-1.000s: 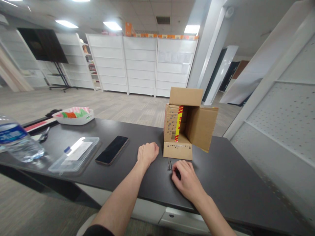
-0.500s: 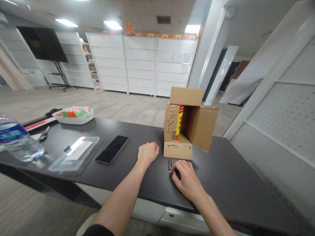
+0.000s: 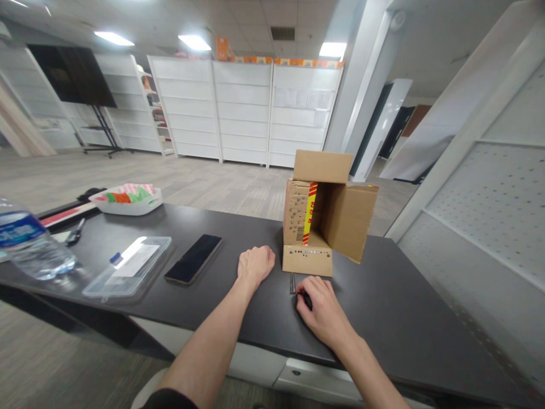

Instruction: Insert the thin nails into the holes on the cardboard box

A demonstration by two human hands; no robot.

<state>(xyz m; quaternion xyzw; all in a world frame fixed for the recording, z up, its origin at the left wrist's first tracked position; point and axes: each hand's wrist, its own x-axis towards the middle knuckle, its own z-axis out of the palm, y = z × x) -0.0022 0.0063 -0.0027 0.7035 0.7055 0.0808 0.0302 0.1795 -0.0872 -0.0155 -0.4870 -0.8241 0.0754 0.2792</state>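
Observation:
My left hand [image 3: 256, 264] rests on the dark tabletop as a closed fist, with nothing visible in it. To its right, my right hand [image 3: 321, 304] is curled, thumb and fingers drawn together around a small black object [image 3: 307, 300] mostly hidden by the hand. Thin metal pieces [image 3: 292, 282], too small to name, lie just left of my right fingertips. Behind them a cardboard box [image 3: 297, 213] lies on its side, its opening toward me and flaps spread. Its lower flap [image 3: 307, 266] lies just beyond the metal pieces and carries rows of small dark and shiny dots.
A black phone [image 3: 193, 259] lies left of my left hand. Farther left are a clear plastic case [image 3: 128, 272], a water bottle [image 3: 32, 241] and a white basket [image 3: 128, 205] with colourful contents. A white perforated panel [image 3: 489, 210] borders the desk on the right.

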